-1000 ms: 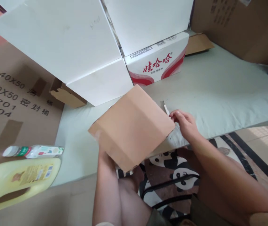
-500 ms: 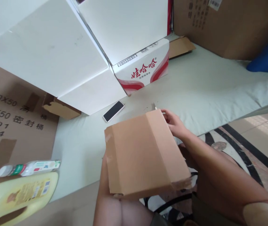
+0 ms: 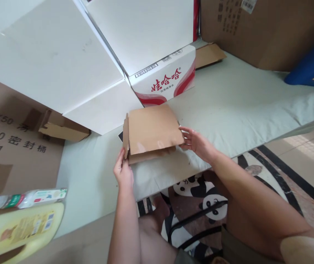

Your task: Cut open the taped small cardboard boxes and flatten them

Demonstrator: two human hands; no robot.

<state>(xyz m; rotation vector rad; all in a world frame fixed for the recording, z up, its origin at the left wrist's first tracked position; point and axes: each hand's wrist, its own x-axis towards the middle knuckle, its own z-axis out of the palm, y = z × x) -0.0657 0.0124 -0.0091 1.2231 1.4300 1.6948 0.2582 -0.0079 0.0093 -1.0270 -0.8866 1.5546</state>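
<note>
A flat brown cardboard mailer box [image 3: 151,132] lies tilted over the pale green padded surface [image 3: 242,106]. My left hand [image 3: 123,171] grips its near left corner from below. My right hand [image 3: 197,142] holds its right edge with the fingers curled under. A dark phone [image 3: 120,136] peeks out from beneath the box's left side, mostly hidden.
Large white cartons [image 3: 63,62] and a white box with red lettering [image 3: 165,79] stand just behind. A brown carton [image 3: 264,33] and a blue item [image 3: 313,66] sit at the right. A plastic bottle [image 3: 27,198] and a yellow jug [image 3: 19,231] lie at the lower left.
The cardboard box has gone from held up near me to lowered forward over the surface, covering the phone. My left hand has shifted to its left corner.
</note>
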